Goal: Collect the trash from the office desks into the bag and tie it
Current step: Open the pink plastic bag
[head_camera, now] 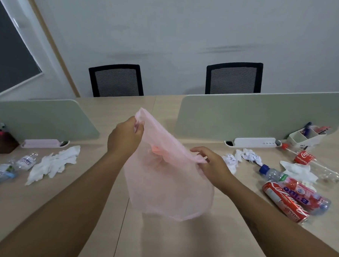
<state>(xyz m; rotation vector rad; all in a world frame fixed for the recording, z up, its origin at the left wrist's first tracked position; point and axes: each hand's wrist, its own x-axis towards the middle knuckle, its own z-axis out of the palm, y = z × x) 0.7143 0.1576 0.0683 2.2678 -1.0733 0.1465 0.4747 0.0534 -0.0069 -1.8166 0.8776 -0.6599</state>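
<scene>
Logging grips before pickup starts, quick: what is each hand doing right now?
Left hand: closed, pinching the rim of the pink bag.
Right hand: closed, pinching the opposite edge of the same bag's rim.

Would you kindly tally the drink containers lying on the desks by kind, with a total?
Plastic bottles: 4 (Sprite bottle, white-capped bottle, blue-capped bottle, Coca-Cola bottle)
Cans: 1 (red can)
Total: 5
</scene>
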